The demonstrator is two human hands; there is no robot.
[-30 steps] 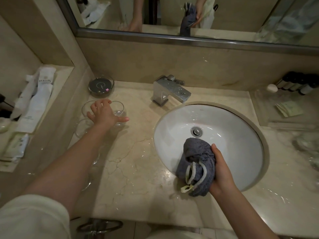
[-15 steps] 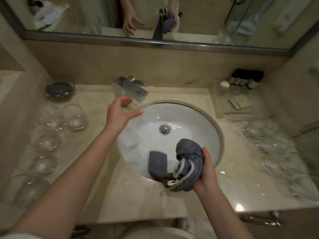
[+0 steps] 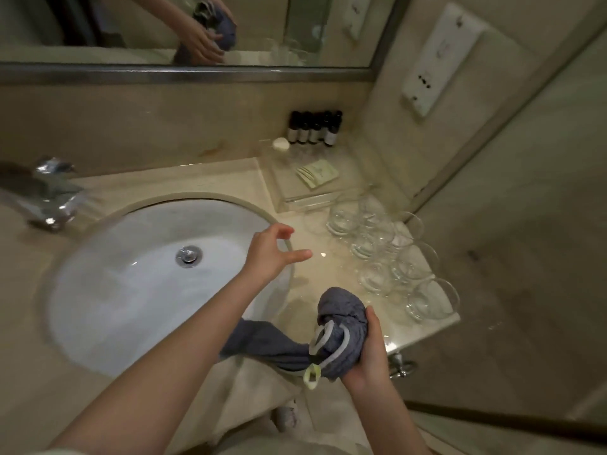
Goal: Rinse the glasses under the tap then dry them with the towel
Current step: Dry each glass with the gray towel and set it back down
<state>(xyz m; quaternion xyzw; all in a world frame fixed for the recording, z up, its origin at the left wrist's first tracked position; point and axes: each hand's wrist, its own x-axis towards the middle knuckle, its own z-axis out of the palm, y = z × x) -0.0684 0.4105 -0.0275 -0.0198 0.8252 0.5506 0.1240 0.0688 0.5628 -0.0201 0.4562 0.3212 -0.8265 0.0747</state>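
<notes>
**Left hand empty over basin rim, right hand gripping towel**

Left hand (image 3: 267, 254): held above the right rim of the round white undermount sink (image 3: 98, 290), fingers loosely curved, thumb and index spread apart. Nothing in it. It points toward the glasses and is not touching them.

Right hand (image 3: 369, 354): fingers wrapped around a bunched grey-blue terry towel (image 3: 341, 315) with a pale cord loop and a small yellowish tag. The bundle sits at the front edge of the counter; a loose tail of the towel trails left, passing under the left forearm and over the basin's front rim.

Glasses: a cluster of clear, round stemless glasses (image 3: 387, 251) on the beige marble counter (image 3: 315, 284), right of the sink, packed toward the corner by the side wall. They touch or nearly touch each other. Exact count unclear because the transparent outlines overlap. Counter surface around them looks wet and shiny.

Chrome square-bodied tap (image 3: 42, 195): far left, blurred; cannot tell whether water is running. Chrome drain plug (image 3: 188, 255) in the middle of the basin.

Behind the glasses: a clear tray (image 3: 295, 192) with a pale folded sachet, then a row of small dark bottles with white labels (image 3: 313, 129) against the back wall. Mirror (image 3: 131, 27) above reflects a hand and the towel. White socket panel (image 3: 440, 57) on the right wall.
</notes>
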